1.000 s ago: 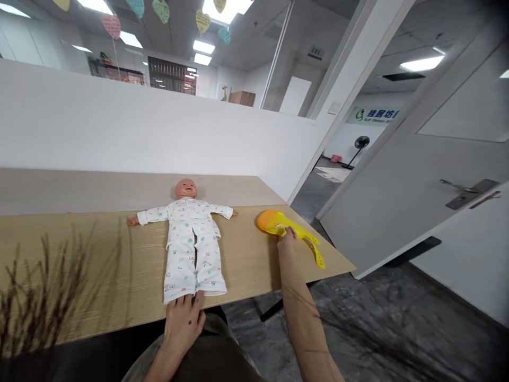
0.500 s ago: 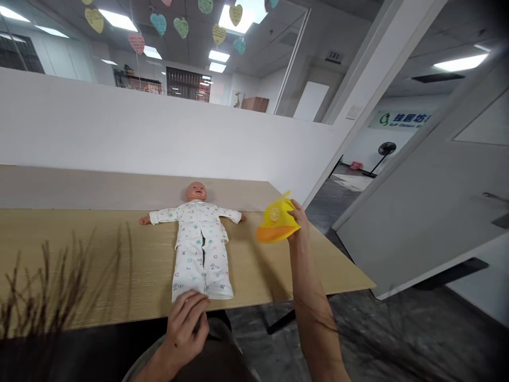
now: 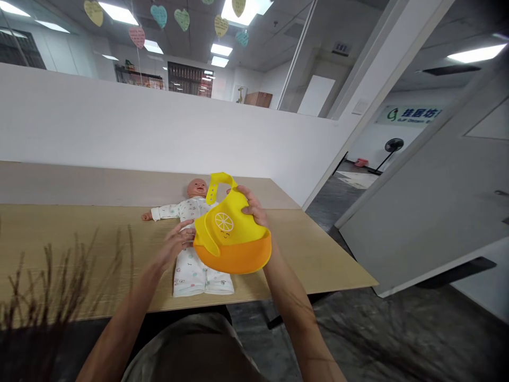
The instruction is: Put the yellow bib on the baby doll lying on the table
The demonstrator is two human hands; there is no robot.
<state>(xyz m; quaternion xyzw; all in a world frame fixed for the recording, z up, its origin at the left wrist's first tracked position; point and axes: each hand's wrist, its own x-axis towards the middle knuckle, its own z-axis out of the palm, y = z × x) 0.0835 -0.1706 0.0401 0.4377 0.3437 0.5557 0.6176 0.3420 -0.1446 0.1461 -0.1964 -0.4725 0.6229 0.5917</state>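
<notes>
1. one yellow bib [image 3: 236,217] found raised over the table [image 3: 326,254], between the viewer and the doll [image 3: 185,212]; it hides part of the doll's trunk and legs from view.
2. long axis of bib: runs far to near, tilted, the far end leaning left and the near end right. printed face, with a white citrus slice [image 3: 224,222], is turned toward the viewer.
3. far end: a holed strap [image 3: 213,185] arches up and bends left, its tip pointing back toward the near side. near end: an orange pocket [image 3: 240,257], bowed outward. a second yellow band [image 3: 207,240] hangs along the left side, tip pointing near and right, over the pocket's left end.
4. right hand [image 3: 253,207]: closed on the bib's right edge near the neck, thumb on the printed face.
5. left hand [image 3: 177,242]: fingers at the bib's left edge, slightly spread; whether they pinch it cannot be told.
6. doll: face up, head far, legs near, one arm stretched left; dressed in white patterned clothing [image 3: 189,278].
</notes>
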